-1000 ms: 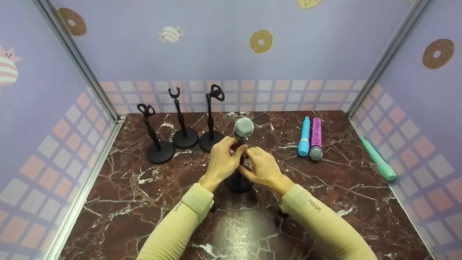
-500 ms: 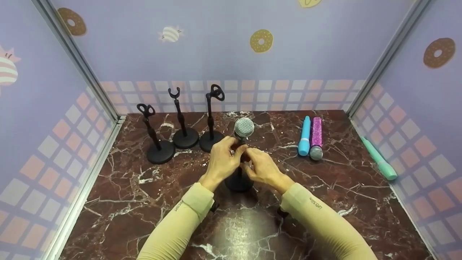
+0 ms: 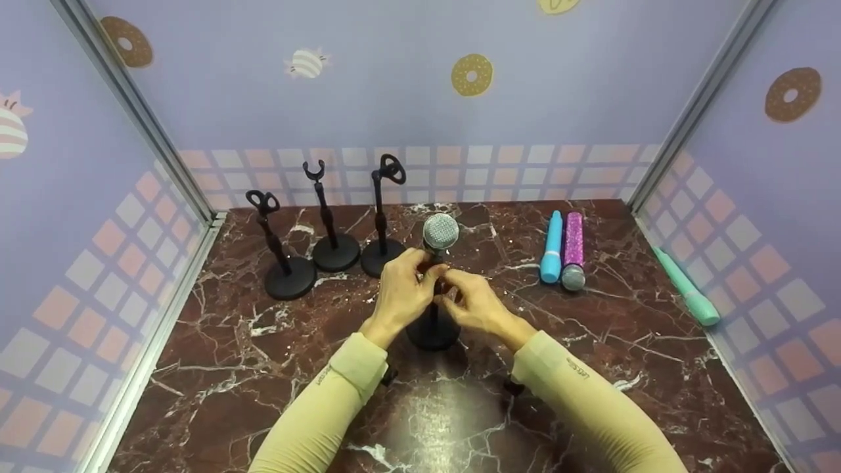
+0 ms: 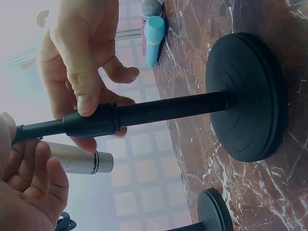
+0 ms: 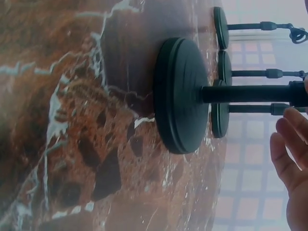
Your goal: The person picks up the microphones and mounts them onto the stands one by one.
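A black microphone stand (image 3: 433, 334) stands upright at mid-table, its round base (image 4: 248, 98) flat on the marble. At its top is a microphone with a round silver mesh head (image 3: 441, 231); its silver handle (image 4: 77, 160) slants behind the pole in the left wrist view. My left hand (image 3: 404, 295) grips the thin upper pole just below the microphone, hiding the holder in the head view. Lower down, my right hand (image 3: 478, 303) pinches the thick collar (image 4: 94, 120) of the pole between thumb and fingers. The right wrist view catches only some fingers (image 5: 288, 149) by the collar.
Three more black stands with bare holders, a left one (image 3: 289, 277), a middle one (image 3: 336, 251) and a right one (image 3: 382, 256), are at the back left. Blue (image 3: 552, 249) and glittery purple (image 3: 573, 246) microphones lie back right. A mint-green microphone (image 3: 690, 292) lies along the right wall.
My right thumb and fingers have shifted slightly upward around the collar. The left hand keeps its grip, and the stand stays in place. The head view has shifted a little.
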`<state>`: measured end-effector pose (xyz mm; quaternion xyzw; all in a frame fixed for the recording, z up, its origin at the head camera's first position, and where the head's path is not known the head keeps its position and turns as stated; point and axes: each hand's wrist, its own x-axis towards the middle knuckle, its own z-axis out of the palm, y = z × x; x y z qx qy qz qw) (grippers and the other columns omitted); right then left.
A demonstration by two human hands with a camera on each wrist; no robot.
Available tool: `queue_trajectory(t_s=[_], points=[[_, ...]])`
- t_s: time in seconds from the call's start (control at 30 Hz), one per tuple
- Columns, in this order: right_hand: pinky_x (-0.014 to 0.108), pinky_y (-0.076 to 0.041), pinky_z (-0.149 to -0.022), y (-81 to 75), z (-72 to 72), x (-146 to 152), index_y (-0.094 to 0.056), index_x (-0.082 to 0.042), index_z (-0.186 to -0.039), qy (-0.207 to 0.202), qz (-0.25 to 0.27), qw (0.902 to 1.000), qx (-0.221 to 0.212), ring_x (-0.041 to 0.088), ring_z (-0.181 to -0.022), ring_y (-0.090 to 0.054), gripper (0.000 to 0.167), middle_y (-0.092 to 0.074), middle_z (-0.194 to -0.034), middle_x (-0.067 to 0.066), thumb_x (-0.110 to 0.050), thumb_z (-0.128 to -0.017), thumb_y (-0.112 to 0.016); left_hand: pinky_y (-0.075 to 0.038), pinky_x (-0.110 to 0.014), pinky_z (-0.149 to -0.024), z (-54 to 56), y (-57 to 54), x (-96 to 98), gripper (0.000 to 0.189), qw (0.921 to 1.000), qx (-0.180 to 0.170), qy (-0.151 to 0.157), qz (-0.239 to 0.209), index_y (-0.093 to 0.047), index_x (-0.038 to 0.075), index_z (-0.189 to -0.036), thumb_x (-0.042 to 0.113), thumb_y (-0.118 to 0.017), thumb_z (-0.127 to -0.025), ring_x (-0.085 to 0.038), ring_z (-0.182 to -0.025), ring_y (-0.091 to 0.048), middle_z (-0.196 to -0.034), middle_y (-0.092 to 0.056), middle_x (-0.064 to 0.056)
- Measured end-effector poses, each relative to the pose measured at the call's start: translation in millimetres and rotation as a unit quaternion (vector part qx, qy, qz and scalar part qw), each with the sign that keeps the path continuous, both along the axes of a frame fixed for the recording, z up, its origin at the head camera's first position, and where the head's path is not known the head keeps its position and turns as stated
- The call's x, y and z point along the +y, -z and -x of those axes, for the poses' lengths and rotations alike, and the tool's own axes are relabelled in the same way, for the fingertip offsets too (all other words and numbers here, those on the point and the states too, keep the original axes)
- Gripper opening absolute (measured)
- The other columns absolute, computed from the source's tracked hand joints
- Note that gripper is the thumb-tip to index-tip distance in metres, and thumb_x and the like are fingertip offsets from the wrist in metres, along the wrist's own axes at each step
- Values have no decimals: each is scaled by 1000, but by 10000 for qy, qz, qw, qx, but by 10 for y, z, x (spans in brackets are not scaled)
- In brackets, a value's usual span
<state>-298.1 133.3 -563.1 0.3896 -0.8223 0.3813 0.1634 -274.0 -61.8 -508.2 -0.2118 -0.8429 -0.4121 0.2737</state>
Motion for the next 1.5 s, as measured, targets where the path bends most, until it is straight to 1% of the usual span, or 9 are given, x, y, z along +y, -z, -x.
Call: queue_trajectory(t_s=[0.1,0.3,0.37,0.57,0.97,1.13,1.27,1.4,1.5], points=[[50,-64,-66,-7,21,-22,-70,3,-101,-115,53,9999,59,39,-77,-74,15,-75,-91,22,3,-86,-73,-62,-46,-71,6,-4,-2,27,10000,-14,8,-5,-77,3,-94,28,-86,-97,-29,-76,-76,-86,-77,-13],[49,-63,-63,-71,60,-33,-69,2,-89,-119,-21,9999,69,40,-73,-73,9,-74,-83,24,3,-80,-71,-61,-48,-70,10,-22,-15,28,10000,7,-85,43,-76,3,-91,28,-86,-98,-31,-75,-75,-84,-76,-13],[48,-62,-64,-92,77,-34,-70,1,-88,-139,-94,9998,103,39,-73,-74,8,-74,-81,23,-1,-82,-75,-60,-48,-69,10,-31,-23,29,9999,-22,-96,39,-76,3,-91,28,-86,-98,-31,-74,-74,-84,-76,-14],[46,-63,-67,-143,113,-21,-72,-2,-84,-69,-282,9995,108,37,-76,-76,18,-76,-80,18,-12,-86,-86,-61,-50,-69,10,-60,-26,32,9999,-107,-86,65,-74,3,-89,31,-87,-97,-31,-74,-75,-85,-76,-13],[45,-65,-69,-153,116,-7,-74,0,-84,29,-269,9996,126,36,-75,-76,21,-77,-80,17,-13,-85,-90,-62,-48,-69,10,-56,-2,29,9999,20,-75,70,-74,3,-87,28,-87,-96,-30,-74,-77,-84,-77,-13],[52,-67,-73,-160,38,-6,-78,0,-94,190,-447,9984,-283,39,-79,-80,16,-81,-88,20,-13,-90,-87,-63,-45,-71,0,-13,-16,26,10000,51,-7,43,-75,4,-91,26,-87,-98,-29,-76,-77,-86,-77,-13],[53,-65,-82,-146,-45,30,-77,-3,-106,442,-1105,9921,-402,38,-86,-78,20,-81,-96,19,-19,-97,-84,-63,-47,-74,-11,79,-54,27,9996,25,42,267,-75,4,-94,29,-82,-103,-31,-79,-76,-89,-77,-13],[53,-64,-102,-100,-131,84,-77,-6,-128,698,-1832,9802,-289,36,-110,-79,40,-83,-119,16,-32,-99,-84,-65,-52,-89,-63,227,-139,34,9954,-477,-6,830,-78,2,-114,35,-77,-105,-37,-97,-80,-107,-81,-18],[54,-61,-113,-63,-189,109,-74,-3,-138,891,-2076,9739,-229,38,-128,-76,53,-79,-136,18,-35,-97,-86,-62,-57,-108,-127,345,-210,49,9849,-1048,-35,1377,-73,-1,-136,37,-75,-106,-42,-120,-77,-131,-80,-23]])
